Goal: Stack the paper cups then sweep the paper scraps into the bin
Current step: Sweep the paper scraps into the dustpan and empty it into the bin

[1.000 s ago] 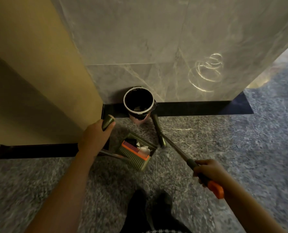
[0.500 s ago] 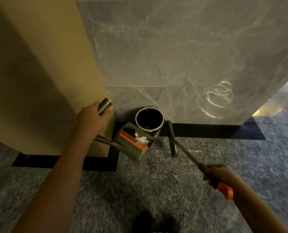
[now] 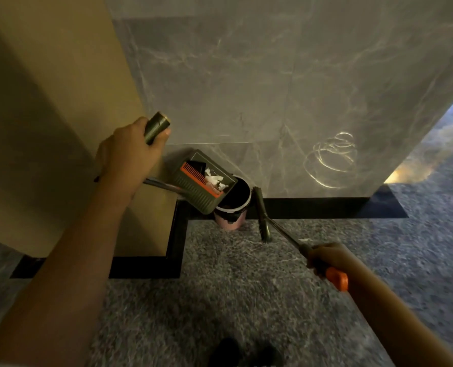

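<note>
My left hand [image 3: 130, 154] grips the handle of a green dustpan [image 3: 201, 190] that has an orange comb edge. The pan is raised and tilted over the left rim of the small pink bin [image 3: 232, 217], which has a white rim and a dark liner. White paper scraps [image 3: 214, 180] lie in the pan near its low corner. My right hand [image 3: 326, 258] holds the orange-ended handle of a broom [image 3: 263, 221], whose dark head rests on the floor just right of the bin. No paper cups are in view.
The bin stands against a grey marble wall [image 3: 273, 88] with a black skirting strip [image 3: 312, 207]. A tan wall panel [image 3: 48, 102] juts out on the left. The floor [image 3: 246, 287] is grey speckled stone. My dark shoes [image 3: 244, 352] show at the bottom edge.
My left hand has lifted the dustpan from the floor up over the bin's left rim and tilted it. The broom stays beside the bin in my right hand.
</note>
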`<state>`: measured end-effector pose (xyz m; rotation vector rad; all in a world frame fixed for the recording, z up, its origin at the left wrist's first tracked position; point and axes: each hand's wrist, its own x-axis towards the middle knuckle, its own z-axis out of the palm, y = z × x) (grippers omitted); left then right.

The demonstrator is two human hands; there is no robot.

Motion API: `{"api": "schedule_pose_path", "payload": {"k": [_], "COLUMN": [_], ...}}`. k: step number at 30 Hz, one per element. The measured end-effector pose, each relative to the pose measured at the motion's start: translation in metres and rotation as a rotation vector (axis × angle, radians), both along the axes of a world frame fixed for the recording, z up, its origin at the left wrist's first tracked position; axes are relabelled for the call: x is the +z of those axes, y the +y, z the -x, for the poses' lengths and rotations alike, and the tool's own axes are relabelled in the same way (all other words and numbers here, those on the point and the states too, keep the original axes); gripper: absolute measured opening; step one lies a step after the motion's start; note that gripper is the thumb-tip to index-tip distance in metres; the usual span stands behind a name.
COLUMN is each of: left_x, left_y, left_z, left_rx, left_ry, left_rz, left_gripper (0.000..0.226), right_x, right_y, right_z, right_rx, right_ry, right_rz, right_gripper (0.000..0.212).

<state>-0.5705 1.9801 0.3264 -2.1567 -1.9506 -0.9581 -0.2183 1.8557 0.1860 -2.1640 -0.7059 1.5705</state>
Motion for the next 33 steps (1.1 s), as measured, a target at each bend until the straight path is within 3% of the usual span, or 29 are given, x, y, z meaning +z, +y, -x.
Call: {"api": "schedule_pose_path", "payload": {"k": [7, 20, 29, 33], "left_x": [-0.006, -0.024, -0.022, -0.042], "left_y": [0.012, 0.058, 0.059, 0.051], "left_z": [-0.02, 0.012, -0.016, -0.043], "left_rx": [-0.001, 0.075, -0.038, -0.139], "left_ry": [0.092, 0.055, 0.206, 0.346], "left_rz": [0.005, -0.024, -0.055, 0.039], "left_gripper": [0.036, 0.038, 0.035, 0.032], "right_x": [0.002, 0.012, 0.012, 0.014], "right_y": [-0.001, -0.009, -0.012, -0.014], "right_z": [0.001, -0.004, -0.006, -0.006], "right_rx": [-0.023, -0.063, -0.059, -0.047], "right_ry": [0.005, 0.016, 0.017, 0.034], "right_rz": [-0.033, -0.025, -0.042, -0.055], "right_gripper": [0.02, 0.031, 0.042, 0.04]}}
